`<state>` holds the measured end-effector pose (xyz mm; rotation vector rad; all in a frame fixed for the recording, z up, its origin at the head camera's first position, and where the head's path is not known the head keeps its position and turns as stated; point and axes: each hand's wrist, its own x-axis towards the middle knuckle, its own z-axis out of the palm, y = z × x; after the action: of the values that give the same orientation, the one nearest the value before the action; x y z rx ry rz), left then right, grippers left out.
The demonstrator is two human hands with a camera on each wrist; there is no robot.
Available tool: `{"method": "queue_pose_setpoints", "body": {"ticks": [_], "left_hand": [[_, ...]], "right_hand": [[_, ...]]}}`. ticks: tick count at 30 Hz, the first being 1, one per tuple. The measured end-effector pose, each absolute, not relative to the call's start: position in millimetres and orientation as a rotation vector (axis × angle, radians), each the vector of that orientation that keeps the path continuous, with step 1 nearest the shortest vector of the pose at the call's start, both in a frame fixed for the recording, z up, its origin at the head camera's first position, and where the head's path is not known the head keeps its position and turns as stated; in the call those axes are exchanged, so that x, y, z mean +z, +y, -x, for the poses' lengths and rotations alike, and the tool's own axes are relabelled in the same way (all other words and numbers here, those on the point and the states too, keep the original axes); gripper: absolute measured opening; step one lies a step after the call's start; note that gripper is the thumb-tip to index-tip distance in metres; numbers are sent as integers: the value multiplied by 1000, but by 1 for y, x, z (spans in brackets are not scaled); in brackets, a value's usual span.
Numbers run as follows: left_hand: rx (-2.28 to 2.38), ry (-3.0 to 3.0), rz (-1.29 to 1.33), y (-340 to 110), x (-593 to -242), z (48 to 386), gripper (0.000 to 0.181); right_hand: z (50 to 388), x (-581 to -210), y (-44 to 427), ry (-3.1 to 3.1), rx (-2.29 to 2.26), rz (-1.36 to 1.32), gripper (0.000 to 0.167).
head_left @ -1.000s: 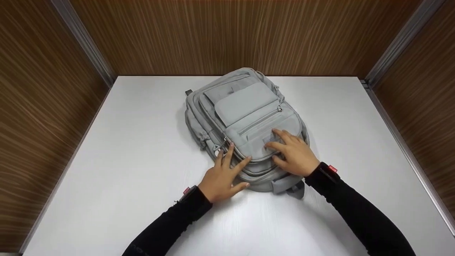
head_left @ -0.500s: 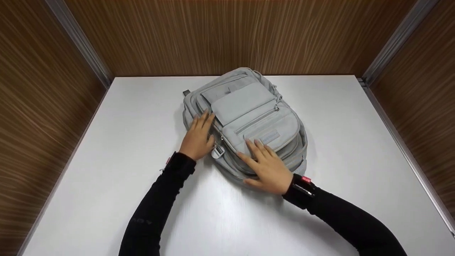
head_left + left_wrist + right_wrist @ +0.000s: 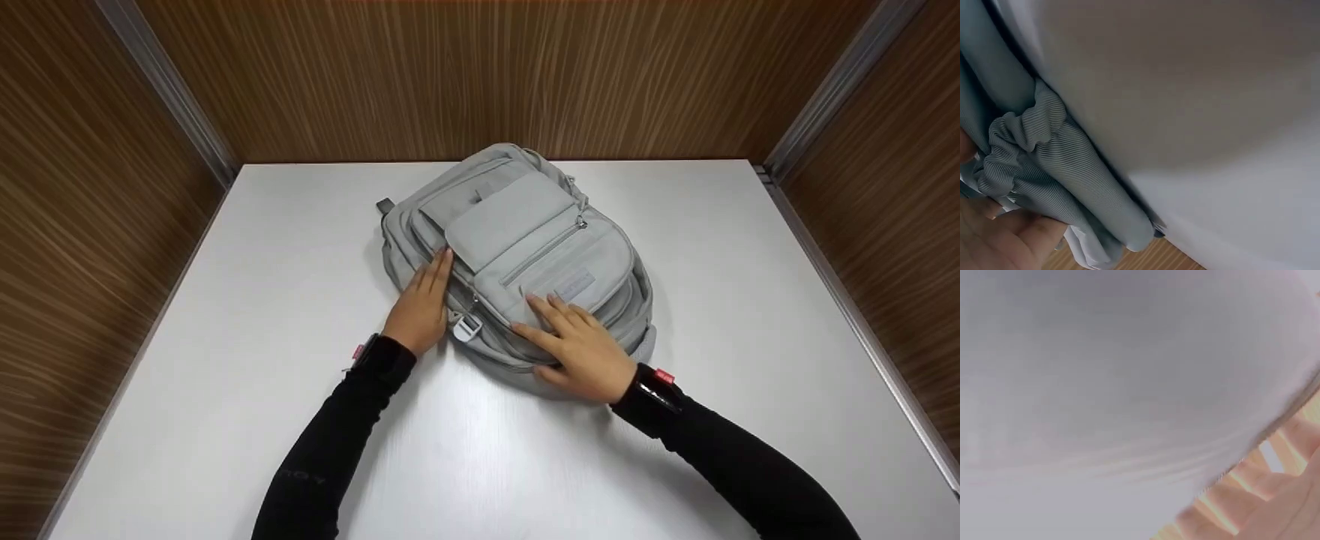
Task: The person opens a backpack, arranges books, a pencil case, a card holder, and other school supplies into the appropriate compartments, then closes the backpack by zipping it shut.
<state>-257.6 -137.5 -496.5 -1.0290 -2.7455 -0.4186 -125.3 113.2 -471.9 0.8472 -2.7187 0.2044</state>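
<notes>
A grey backpack [image 3: 517, 217] lies tilted on the white table, its front pockets facing up. My left hand [image 3: 420, 307] rests along its left side with fingers extended. In the left wrist view, the fingers of that hand [image 3: 1010, 242] are by a gathered side pocket [image 3: 1072, 163]. My right hand [image 3: 581, 356] lies spread over the lower front of the backpack, its fingertips below the small label [image 3: 575, 284]. A white strap buckle [image 3: 466, 328] shows between the hands. The right wrist view is mostly a blurred pale surface, with fingers [image 3: 1230, 500] at the lower right.
The white table [image 3: 300, 240] extends around the backpack. Brown wood-grain panels stand behind [image 3: 480, 82] and at both sides, with metal strips [image 3: 161, 90] at the corners. The top of the backpack lies near the back panel.
My left hand has moved from the backpack's lower edge up to its left side. My right hand has slid left and down off the label. The backpack has shifted slightly left.
</notes>
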Motion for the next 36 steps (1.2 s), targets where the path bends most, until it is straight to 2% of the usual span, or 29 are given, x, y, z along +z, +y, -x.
{"method": "queue_pose_setpoints", "body": {"ticks": [5,19,26,31,36], "left_hand": [[-347,-2769,1011,-135,-496,243,66],[-288,-2923,791,-113,-487,197,74],[-106,-2788,823,-100,-485,179,65],[-10,-2699,843,-97,-486,173,61],[-182,-2727,820,-99,-485,172,63]], "right_hand": [[127,-469,129,-2747,233,-865,64],[132,-465,174,-2803,322,-772,63],[136,-465,193,-2847,348,-673,69],[138,-467,197,-2862,375,-597,71],[135,-460,190,-2869,354,-565,70]]}}
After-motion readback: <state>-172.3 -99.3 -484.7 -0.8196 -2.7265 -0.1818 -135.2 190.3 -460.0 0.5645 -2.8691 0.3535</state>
